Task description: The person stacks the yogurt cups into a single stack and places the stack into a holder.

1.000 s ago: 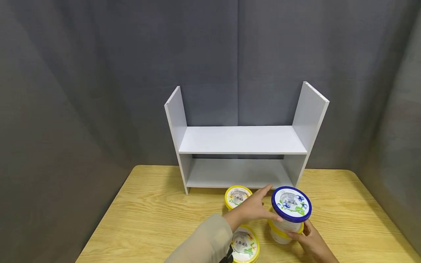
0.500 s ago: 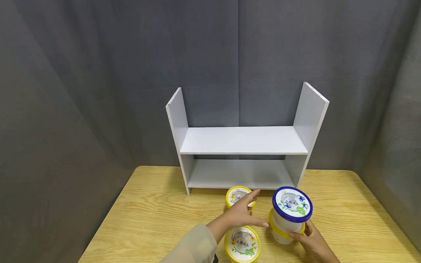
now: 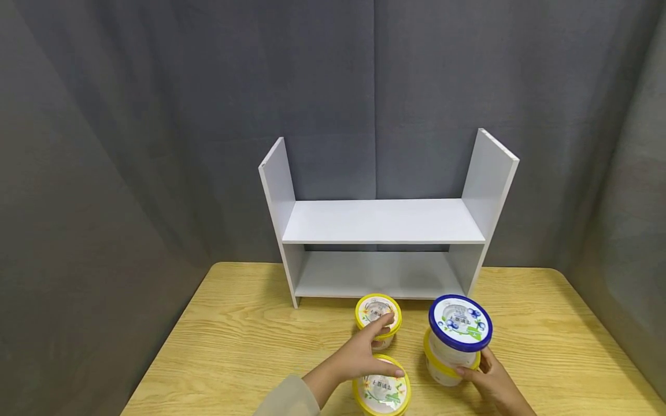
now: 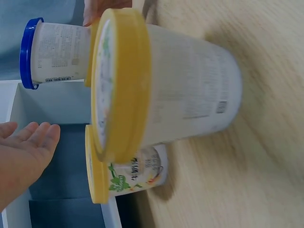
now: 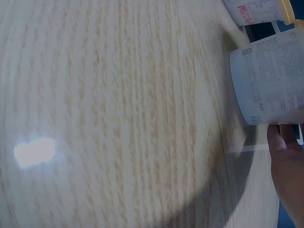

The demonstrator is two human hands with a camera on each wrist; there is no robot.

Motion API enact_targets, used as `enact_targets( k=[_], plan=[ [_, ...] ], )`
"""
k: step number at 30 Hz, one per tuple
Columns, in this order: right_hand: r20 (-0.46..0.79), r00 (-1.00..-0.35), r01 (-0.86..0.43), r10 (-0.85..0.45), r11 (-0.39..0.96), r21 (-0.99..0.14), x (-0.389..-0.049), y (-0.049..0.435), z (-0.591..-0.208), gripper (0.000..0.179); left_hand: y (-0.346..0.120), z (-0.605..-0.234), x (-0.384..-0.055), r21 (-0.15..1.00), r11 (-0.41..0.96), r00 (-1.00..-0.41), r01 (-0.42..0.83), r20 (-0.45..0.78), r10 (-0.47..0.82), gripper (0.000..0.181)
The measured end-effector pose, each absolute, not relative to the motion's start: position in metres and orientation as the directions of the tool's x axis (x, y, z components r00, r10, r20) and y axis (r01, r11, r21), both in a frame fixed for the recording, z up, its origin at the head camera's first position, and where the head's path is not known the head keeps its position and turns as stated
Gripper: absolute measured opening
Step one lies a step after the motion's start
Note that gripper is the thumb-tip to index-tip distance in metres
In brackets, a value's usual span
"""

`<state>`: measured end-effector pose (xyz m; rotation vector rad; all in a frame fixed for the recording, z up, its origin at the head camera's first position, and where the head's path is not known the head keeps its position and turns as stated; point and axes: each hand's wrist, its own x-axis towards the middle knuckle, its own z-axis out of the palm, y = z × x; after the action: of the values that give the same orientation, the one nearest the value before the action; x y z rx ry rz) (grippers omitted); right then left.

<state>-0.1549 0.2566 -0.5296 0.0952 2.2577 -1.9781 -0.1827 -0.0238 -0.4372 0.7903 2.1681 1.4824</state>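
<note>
A blue-lidded tub point(image 3: 460, 323) with blueberries on its lid stands on top of a yellow-lidded tub point(image 3: 447, 370). My right hand point(image 3: 494, 384) grips that lower tub, thumb on its near side and fingers round its right. In the right wrist view, fingers touch the lower tub's white wall point(image 5: 270, 80). My left hand point(image 3: 359, 355) hovers left of the stack with fingers spread, holding nothing. Beneath and beside it stand two more yellow-lidded tubs, a rear one point(image 3: 372, 306) and a front one point(image 3: 382, 396), each partly covered by the left hand in the head view.
A white two-tier shelf point(image 3: 385, 222) stands at the back of the wooden table point(image 3: 229, 346). The rear tub is just in front of its lower board point(image 3: 380, 274). Grey curtains point(image 3: 156, 144) enclose the back and sides.
My left hand has drawn away from the stack, leftward and toward the person, passing over the other two tubs. The right hand and the stack have stayed in place.
</note>
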Motion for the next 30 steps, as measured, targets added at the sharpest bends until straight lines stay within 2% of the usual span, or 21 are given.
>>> enact_targets(
  k=[9, 14, 21, 30],
  plan=[
    [-0.173, -0.984, 0.164, -0.053, 0.143, -0.976, -0.154, 0.256, -0.529, 0.083, -0.041, -0.452, -0.169, 0.878, 0.371, -0.772, 0.301, -0.004, 0.636, 0.092],
    [-0.149, -0.987, 0.141, -0.055, 0.138, -0.98, -0.155, 0.257, -0.529, 0.081, -0.046, -0.459, -0.165, 0.88, 0.368, -0.792, 0.301, 0.016, 0.61, 0.094],
    [-0.088, -0.995, 0.082, -0.045, 0.131, -0.988, -0.154, 0.255, -0.529, 0.078, -0.051, -0.469, -0.162, 0.873, 0.393, -0.79, 0.29, -0.013, 0.612, 0.093],
    [-0.117, -0.993, 0.111, -0.035, 0.123, -0.986, -0.154, 0.255, -0.529, 0.078, -0.055, -0.484, -0.159, 0.837, 0.405, -0.785, 0.368, 0.046, 0.618, 0.097]
  ],
)
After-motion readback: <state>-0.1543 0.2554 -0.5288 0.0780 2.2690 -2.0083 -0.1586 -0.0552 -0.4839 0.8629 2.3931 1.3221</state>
